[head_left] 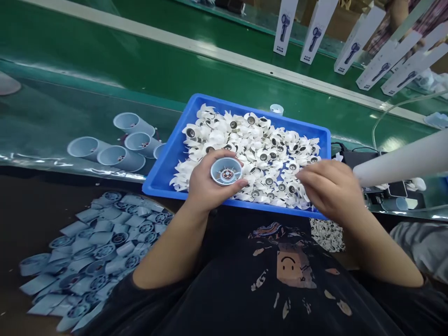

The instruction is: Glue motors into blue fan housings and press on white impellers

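Note:
My left hand (207, 184) is wrapped round a light blue fan housing (215, 178). The housing's open end faces up, and a motor core with ribs shows inside it. Under both hands lies a blue tray (167, 161) heaped with white fan blades (241, 133), many showing dark round hubs. Over the tray's right side, my right hand (329, 186) has its fingers pinched together, close to the blades. Whatever is between those fingertips, if anything, is hidden.
Several blue housings (121, 158) lie left of the tray on the green bench. A larger pile of housings (105, 247) sits lower left. White boxes (317, 30) stand along the back. A pale tube (402, 158) juts in from the right, above a dark device (353, 158).

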